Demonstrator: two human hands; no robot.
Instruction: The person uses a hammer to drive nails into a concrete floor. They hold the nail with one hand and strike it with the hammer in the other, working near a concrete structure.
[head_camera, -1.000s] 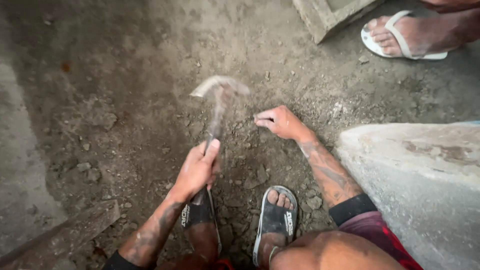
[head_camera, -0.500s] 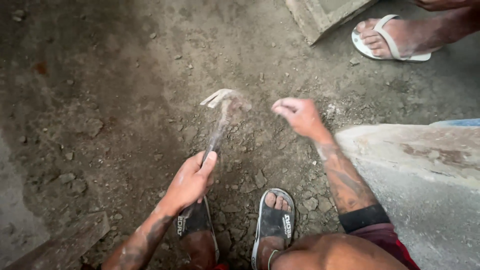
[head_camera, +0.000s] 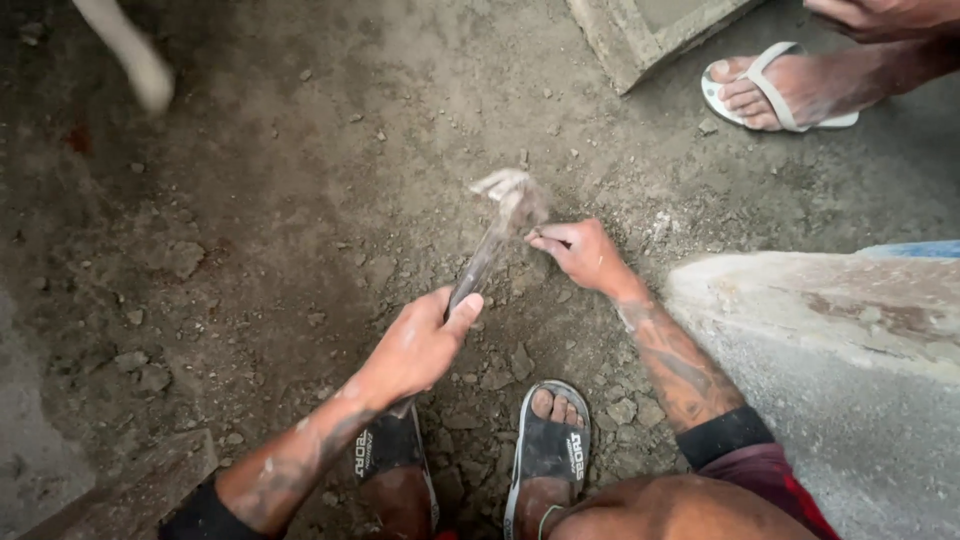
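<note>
Dusty metal claw hammer, gripped shut in left hand, strikes beside right hand, whose pinched fingers steady something small on dirt floor.

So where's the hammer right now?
Centre of the head view: the hammer is gripped by the left hand, its head beside the right hand on the rubble floor.

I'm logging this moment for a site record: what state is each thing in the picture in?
Hammer: gripped by the handle, head blurred, low over the ground.
Left hand: closed round the hammer handle.
Right hand: fingers pinched on something too small to tell.
Ground: rough, strewn with rubble.
Concrete slab: lying at the right.
</note>
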